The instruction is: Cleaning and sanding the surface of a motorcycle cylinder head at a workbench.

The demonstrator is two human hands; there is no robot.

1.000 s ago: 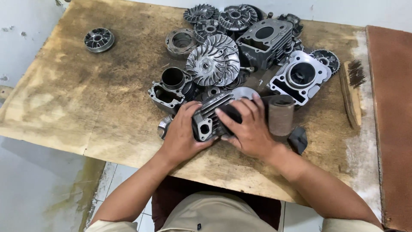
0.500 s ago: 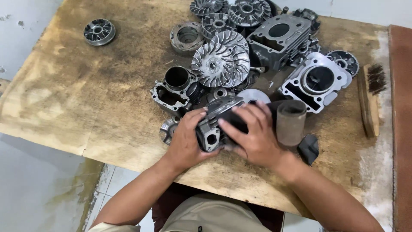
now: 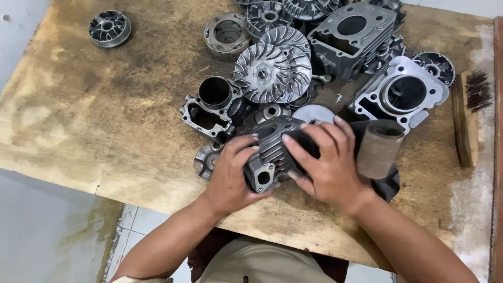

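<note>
A grey finned metal cylinder part (image 3: 270,152) lies near the front edge of a worn wooden board (image 3: 105,120). My left hand (image 3: 230,175) grips its near left end, fingers curled over the fins. My right hand (image 3: 327,162) presses a dark cloth or pad (image 3: 303,144) against its right side. A rolled brown sleeve of abrasive-looking material (image 3: 380,149) stands just right of my right hand, touching it.
Behind my hands lie a finned fan wheel (image 3: 272,65), a small cylinder block (image 3: 212,105), a dark engine casing (image 3: 351,36) and a bright cylinder block (image 3: 401,94). A lone round hub (image 3: 109,29) sits far left. A wooden brush (image 3: 468,115) lies at right.
Both hands stay on the finned part and have shifted slightly over it. The camera has tilted, so the whole scene sits a little lower and to the right.
</note>
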